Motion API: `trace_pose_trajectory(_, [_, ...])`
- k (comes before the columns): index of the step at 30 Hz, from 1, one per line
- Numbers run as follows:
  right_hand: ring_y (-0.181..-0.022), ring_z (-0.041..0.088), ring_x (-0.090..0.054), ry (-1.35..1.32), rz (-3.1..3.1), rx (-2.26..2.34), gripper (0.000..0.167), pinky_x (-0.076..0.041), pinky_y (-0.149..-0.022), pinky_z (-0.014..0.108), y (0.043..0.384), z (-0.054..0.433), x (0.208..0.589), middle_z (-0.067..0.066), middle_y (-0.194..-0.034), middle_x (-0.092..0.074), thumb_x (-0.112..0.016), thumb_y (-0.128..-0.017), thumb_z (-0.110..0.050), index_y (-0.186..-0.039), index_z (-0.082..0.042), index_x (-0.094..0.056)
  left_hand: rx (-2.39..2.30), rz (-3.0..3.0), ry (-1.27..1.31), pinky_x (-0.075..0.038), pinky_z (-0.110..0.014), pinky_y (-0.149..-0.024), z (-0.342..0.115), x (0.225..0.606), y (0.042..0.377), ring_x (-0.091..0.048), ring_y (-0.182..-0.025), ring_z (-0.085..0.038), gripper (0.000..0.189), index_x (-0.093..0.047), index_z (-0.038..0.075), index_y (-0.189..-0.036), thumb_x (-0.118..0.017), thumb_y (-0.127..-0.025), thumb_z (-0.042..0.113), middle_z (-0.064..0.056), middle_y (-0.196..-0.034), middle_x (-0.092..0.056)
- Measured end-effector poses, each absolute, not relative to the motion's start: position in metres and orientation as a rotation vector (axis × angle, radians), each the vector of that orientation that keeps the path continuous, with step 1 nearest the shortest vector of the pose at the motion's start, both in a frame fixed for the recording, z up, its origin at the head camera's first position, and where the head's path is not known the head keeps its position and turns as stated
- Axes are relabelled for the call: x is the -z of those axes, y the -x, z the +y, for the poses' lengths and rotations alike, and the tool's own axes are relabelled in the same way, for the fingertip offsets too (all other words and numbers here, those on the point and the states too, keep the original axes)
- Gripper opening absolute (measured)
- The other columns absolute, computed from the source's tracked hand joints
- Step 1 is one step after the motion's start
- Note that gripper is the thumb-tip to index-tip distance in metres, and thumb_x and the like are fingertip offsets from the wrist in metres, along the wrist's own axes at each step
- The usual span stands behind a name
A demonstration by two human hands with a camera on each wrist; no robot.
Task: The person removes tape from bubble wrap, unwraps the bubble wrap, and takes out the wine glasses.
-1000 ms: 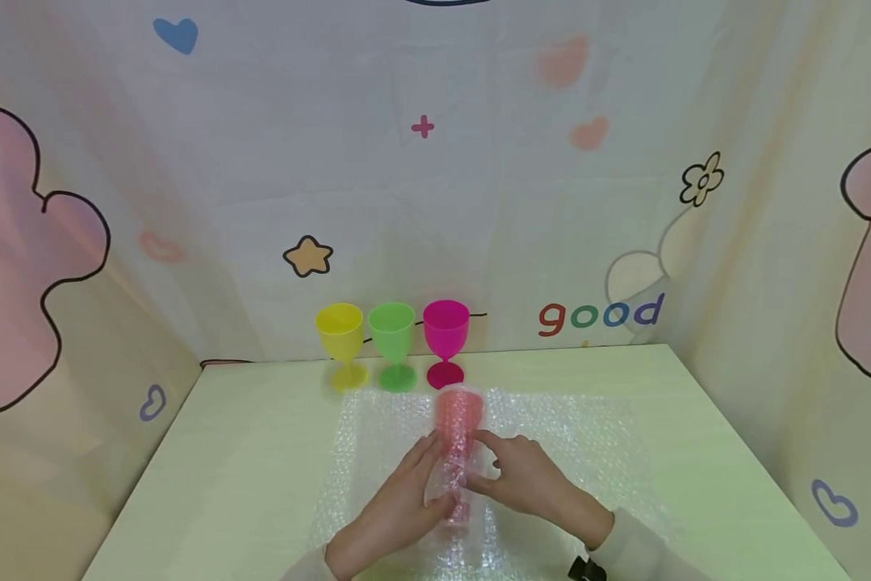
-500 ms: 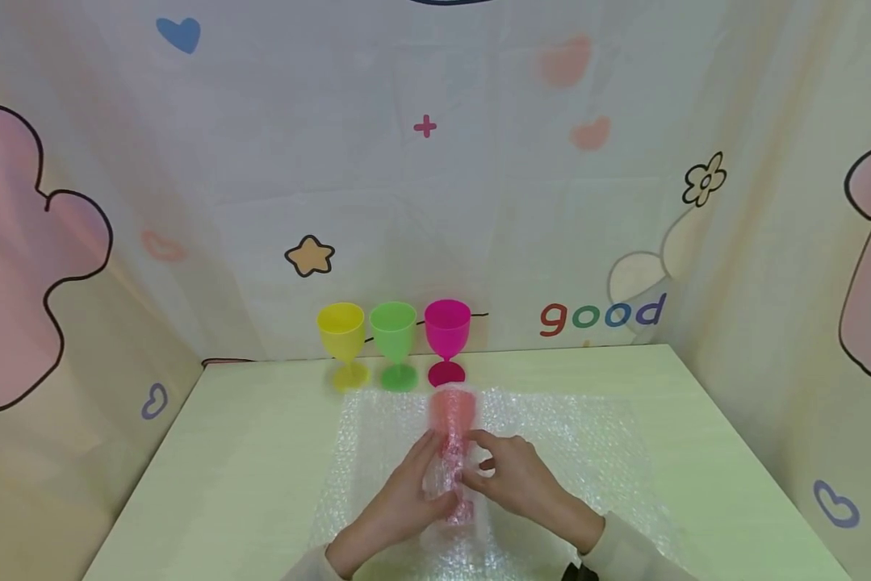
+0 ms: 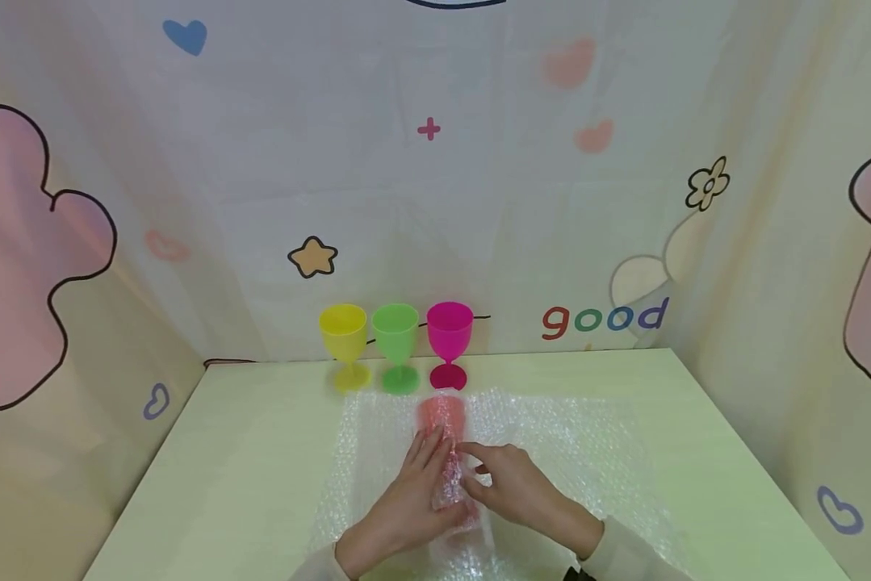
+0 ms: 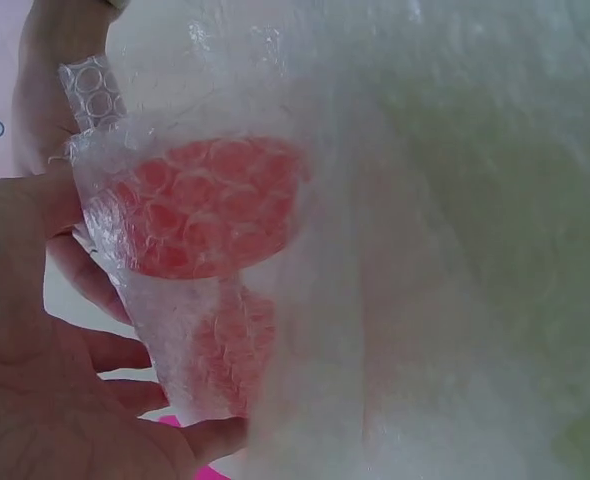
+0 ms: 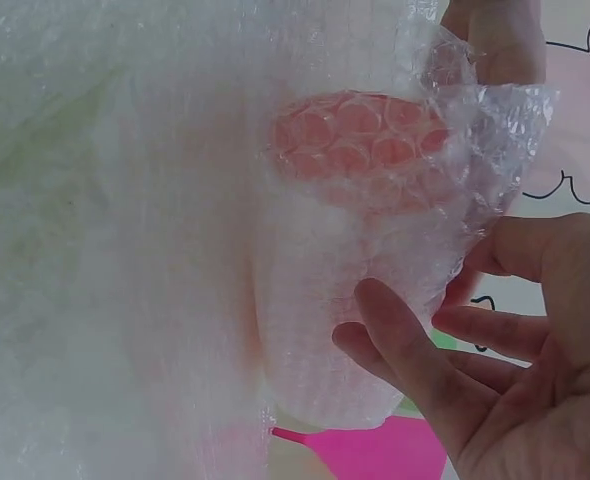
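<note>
A red goblet [image 3: 441, 413] lies on its side inside a layer of bubble wrap [image 3: 573, 452], its bowl pointing away from me and its foot near me. My left hand [image 3: 409, 500] rests along its left side, long fingers laid over the stem and thumb across the foot. On the right edge of the roll, my right hand [image 3: 518, 484] touches the wrap with index finger and thumb spread apart. Through the bubbles, the red foot [image 4: 210, 210] shows in the left wrist view. Straight right fingers [image 5: 405, 330] lie against the wrapped goblet in the right wrist view.
Behind the wrap stand a yellow goblet [image 3: 344, 332], a green goblet [image 3: 395, 331] and a magenta goblet [image 3: 450, 331] in a row. The pale table [image 3: 246, 452] ends at a printed curtain [image 3: 377, 161] at the back and sides.
The wrapped goblet has rolled a little to the left. My left fingers have come further over its top, and my right hand has followed it leftward.
</note>
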State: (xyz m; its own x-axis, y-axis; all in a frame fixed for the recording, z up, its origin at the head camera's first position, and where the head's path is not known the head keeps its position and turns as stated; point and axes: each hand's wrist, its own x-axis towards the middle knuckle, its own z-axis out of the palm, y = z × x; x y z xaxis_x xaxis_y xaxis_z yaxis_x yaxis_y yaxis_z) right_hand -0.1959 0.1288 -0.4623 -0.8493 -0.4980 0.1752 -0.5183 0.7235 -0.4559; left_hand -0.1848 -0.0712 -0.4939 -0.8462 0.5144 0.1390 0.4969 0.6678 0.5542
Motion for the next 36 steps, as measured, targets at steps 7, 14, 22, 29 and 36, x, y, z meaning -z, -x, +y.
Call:
trace_pose_trajectory(7, [-0.083,0.022,-0.075,-0.911,-2.857,-0.701,0.041,-0.061,-0.071,0.034,0.197,0.128,0.46,0.014,-0.108,-0.075,-0.069,-0.088,-0.014,-0.127,-0.005,-0.063,-0.942,2.833,-0.857,-0.03,-0.052,-0.118,-0.075,0.497,0.187,-0.009,-0.154,-0.033,0.087,-0.025,0.007,-0.156,-0.062,-0.089,0.049,-0.007,-0.167,-0.014])
trace_pose_trajectory(14, [-0.061,0.01,-0.064,-0.863,-2.777,-0.346,0.04,-0.053,-0.055,0.029,0.196,0.121,0.463,0.004,-0.087,-0.077,-0.076,-0.078,-0.016,-0.116,-0.009,-0.069,-0.974,2.818,-0.849,-0.027,-0.052,-0.119,-0.073,0.497,0.19,-0.006,-0.155,-0.029,0.079,-0.025,0.007,-0.156,-0.053,-0.094,0.05,-0.005,-0.167,-0.014])
trace_pose_trajectory(22, [-0.047,0.008,-0.052,-0.813,-2.704,-0.179,0.008,-0.043,-0.044,0.025,0.197,0.114,0.465,-0.001,-0.064,-0.07,-0.077,-0.081,-0.017,-0.08,-0.015,-0.069,-0.969,2.788,-0.829,-0.026,-0.051,-0.12,-0.072,0.496,0.191,-0.004,-0.155,-0.029,0.082,-0.026,0.007,-0.156,-0.058,-0.091,0.047,-0.005,-0.167,-0.015])
trace_pose_trajectory(29, [-0.047,0.002,-0.031,-0.799,-2.637,-0.258,0.021,-0.03,-0.043,0.019,0.201,0.125,0.47,-0.008,-0.051,-0.055,-0.072,-0.08,-0.008,-0.067,-0.016,-0.058,-0.978,2.777,-0.815,-0.025,-0.051,-0.12,-0.076,0.498,0.192,-0.004,-0.155,-0.028,0.085,-0.025,0.008,-0.156,-0.058,-0.091,0.05,-0.002,-0.167,-0.012])
trace_pose_trajectory(36, [-0.05,0.0,-0.036,-0.711,-2.693,-0.393,0.024,-0.033,-0.048,0.018,0.205,0.144,0.47,-0.004,-0.069,-0.069,-0.072,-0.079,-0.007,-0.102,-0.014,-0.072,-1.024,2.778,-0.8,-0.028,-0.055,-0.118,-0.085,0.499,0.191,-0.006,-0.155,-0.029,0.083,-0.026,0.01,-0.156,-0.06,-0.09,0.046,-0.002,-0.167,-0.013])
